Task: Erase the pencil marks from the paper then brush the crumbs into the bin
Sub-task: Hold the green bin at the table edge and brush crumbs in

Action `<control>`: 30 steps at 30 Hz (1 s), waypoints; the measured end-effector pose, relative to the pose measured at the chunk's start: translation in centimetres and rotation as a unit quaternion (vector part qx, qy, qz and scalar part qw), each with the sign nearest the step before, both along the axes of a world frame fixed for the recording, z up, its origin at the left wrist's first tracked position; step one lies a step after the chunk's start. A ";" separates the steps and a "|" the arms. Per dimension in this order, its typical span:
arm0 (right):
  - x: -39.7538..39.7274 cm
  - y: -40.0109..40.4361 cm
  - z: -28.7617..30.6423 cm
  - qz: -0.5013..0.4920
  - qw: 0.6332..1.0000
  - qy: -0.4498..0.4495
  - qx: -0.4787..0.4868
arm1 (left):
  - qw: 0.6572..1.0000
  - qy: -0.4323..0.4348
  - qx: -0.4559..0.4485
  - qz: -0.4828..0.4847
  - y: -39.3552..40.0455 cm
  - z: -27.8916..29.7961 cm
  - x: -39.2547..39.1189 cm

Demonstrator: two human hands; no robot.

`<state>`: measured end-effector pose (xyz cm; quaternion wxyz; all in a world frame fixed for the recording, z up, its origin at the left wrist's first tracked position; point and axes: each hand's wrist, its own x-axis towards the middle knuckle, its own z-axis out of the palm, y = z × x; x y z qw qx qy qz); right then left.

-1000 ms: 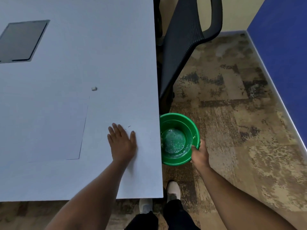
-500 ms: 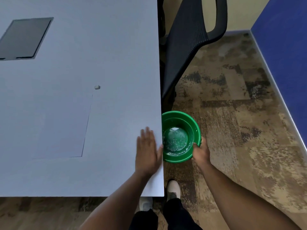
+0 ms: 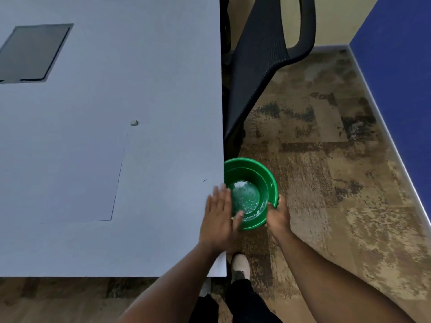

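Note:
A white sheet of paper (image 3: pixel 70 178) lies flat on the pale table (image 3: pixel 140 66), its right edge and lower corner outlined. Just past its upper right corner sits a small white eraser (image 3: pixel 133 123). A green bin (image 3: pixel 270 183) is held just below the table's right edge, with small crumbs in its bottom. My right hand (image 3: pixel 278 215) grips the bin's near rim. My left hand (image 3: pixel 220 217) is flat and open at the table's right edge, its fingers reaching over the bin's rim. One tiny dark crumb (image 3: pixel 204 180) lies on the table beside the edge.
A black mesh office chair (image 3: pixel 263 61) stands against the table's right side, behind the bin. A dark rectangular panel (image 3: pixel 35 52) is set in the table at the far left. Patterned carpet (image 3: pixel 326 171) covers the floor, with a blue wall (image 3: pixel 401 66) at right. My shoes (image 3: pixel 240 264) show below.
My left hand has swept to the right across the table, from beside the paper to the table's edge and over the bin's rim. The right hand has kept the bin at the edge.

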<state>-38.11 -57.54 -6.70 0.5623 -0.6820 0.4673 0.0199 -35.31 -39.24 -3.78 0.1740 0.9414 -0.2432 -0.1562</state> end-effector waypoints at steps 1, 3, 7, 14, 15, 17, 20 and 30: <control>0.0 0.1 0.0 0.002 1.000 0.000 0.002 | 0.999 -0.006 0.011 0.047 0.7 0.0 1.0; -0.2 0.1 0.0 0.003 1.000 -0.001 0.004 | 0.991 -0.006 0.043 0.128 2.2 -0.1 3.0; -0.4 -0.4 -0.1 0.002 1.000 -0.001 0.005 | 0.984 0.023 0.086 0.156 3.6 -0.1 5.2; -0.8 -0.7 0.4 0.006 1.000 -0.005 0.010 | 0.988 0.029 0.016 -0.149 1.4 0.4 1.5; -0.9 -0.8 0.5 0.006 1.000 -0.007 0.009 | 0.987 0.015 0.006 -0.160 1.1 0.6 1.2; -1.1 -1.2 0.7 0.008 1.000 -0.003 0.007 | 0.994 -0.015 0.000 -0.108 1.0 0.5 1.2; -1.4 -1.8 1.0 0.017 1.000 -0.001 -0.006 | 0.995 -0.019 0.037 0.089 1.9 0.4 2.4; -1.7 -2.5 0.6 0.031 1.000 -0.003 -0.003 | 0.995 0.014 0.094 0.036 2.4 0.2 3.7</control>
